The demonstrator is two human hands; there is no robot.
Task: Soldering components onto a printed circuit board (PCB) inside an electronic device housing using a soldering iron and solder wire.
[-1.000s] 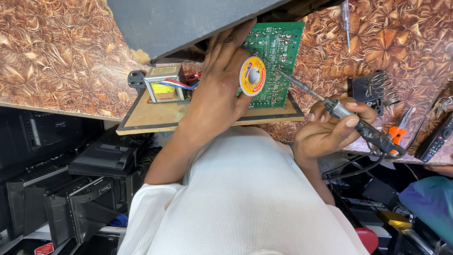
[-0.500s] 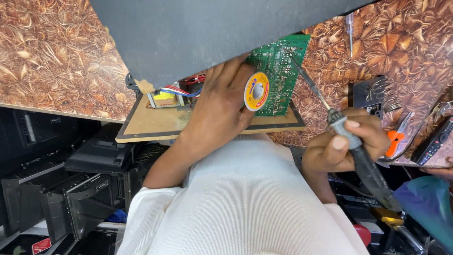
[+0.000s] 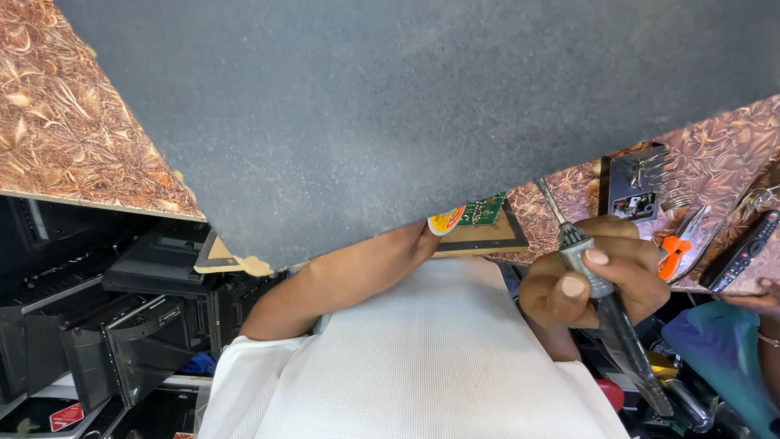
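Note:
A big dark grey panel (image 3: 390, 114) fills the top of the head view and hides most of the bench. My left hand (image 3: 418, 237) reaches under its edge, with only the wrist and forearm showing. A sliver of the yellow-labelled solder spool (image 3: 445, 221) sits at that hand, over a green circuit board (image 3: 484, 210) on a wooden board (image 3: 487, 241). My right hand (image 3: 593, 280) is closed around the handle of a soldering iron (image 3: 605, 313), whose thin tip points up toward the panel, apart from the board.
The brown patterned benchtop (image 3: 65, 138) carries orange-handled pliers (image 3: 678, 244), a black remote (image 3: 743, 248) and a black holder with metal prongs (image 3: 638, 183). Another person's hand (image 3: 760, 302) and blue sleeve (image 3: 719, 358) are at the right edge. Black equipment cases (image 3: 122, 325) stand at lower left.
The grey panel has swept down and now covers nearly all of the circuit board and my left hand. My right hand has drawn the soldering iron back from the board.

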